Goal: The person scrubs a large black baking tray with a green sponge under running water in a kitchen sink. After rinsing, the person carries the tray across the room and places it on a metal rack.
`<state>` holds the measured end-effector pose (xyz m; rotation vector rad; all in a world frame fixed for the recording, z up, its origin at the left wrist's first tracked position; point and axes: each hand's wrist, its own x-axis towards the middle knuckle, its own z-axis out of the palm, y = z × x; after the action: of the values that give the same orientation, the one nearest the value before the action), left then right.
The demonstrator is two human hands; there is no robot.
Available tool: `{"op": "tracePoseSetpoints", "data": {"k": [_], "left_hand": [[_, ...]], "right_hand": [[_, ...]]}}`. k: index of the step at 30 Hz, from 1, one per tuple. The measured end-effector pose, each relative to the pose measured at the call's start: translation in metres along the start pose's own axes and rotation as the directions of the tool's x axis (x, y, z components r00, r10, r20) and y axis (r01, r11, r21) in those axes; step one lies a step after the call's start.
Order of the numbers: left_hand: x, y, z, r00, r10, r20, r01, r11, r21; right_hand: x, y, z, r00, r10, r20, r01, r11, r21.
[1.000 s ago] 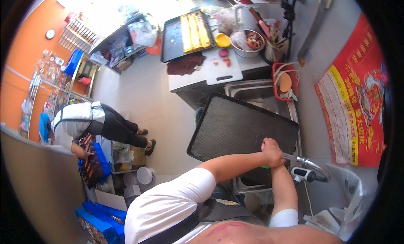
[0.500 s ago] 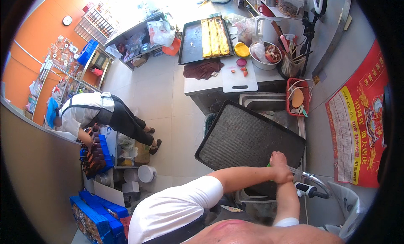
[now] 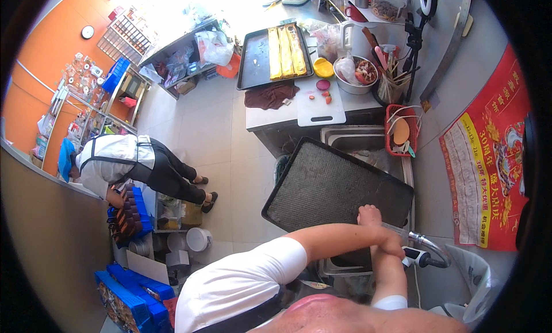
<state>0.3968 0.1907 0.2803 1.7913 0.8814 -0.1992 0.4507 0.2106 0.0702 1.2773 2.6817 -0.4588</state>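
The person wears a white shirt (image 3: 218,293) with short sleeves. The left sleeve (image 3: 282,258) is wide and loose, softly creased, and ends above the elbow in a plain, straight edge. Of the right sleeve (image 3: 391,302) only a short white band shows, around the upper arm. Over the shirt goes a dark apron (image 3: 290,291), near black, its broad strap (image 3: 247,316) slanting across the white cloth at the chest. A small pale patch (image 3: 316,285) shows by the apron, too blurred to make out. The forearms (image 3: 345,235) and hands (image 3: 369,214) are bare, with short, rounded fingers.
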Motion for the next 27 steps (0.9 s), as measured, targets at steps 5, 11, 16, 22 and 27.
{"op": "tracePoseSetpoints", "data": {"k": [5,11,16,22,27], "left_hand": [[-0.024,0.011,-0.022,0.975,-0.217,-0.044,0.218,0.976,0.016],[0.027,0.011,0.027,0.894,0.444,0.059,-0.436,0.893,-0.115],[0.027,-0.008,0.021,0.952,0.299,-0.073,-0.299,0.954,0.002],[-0.035,-0.020,0.000,0.888,-0.082,-0.452,0.219,0.940,0.260],[0.052,-0.055,0.089,0.748,0.431,-0.505,-0.521,0.852,-0.044]], "right_hand": [[0.006,-0.002,0.008,0.994,-0.094,0.047,0.093,0.995,0.035],[-0.001,0.005,-0.005,0.997,-0.023,-0.078,0.023,1.000,0.006],[-0.005,0.021,-0.009,0.998,0.059,-0.019,-0.059,0.998,0.014],[-0.026,-0.025,-0.079,0.987,0.140,0.081,-0.159,0.932,0.325],[-0.007,0.011,-0.009,0.885,0.449,0.125,-0.402,0.598,0.694]]}}
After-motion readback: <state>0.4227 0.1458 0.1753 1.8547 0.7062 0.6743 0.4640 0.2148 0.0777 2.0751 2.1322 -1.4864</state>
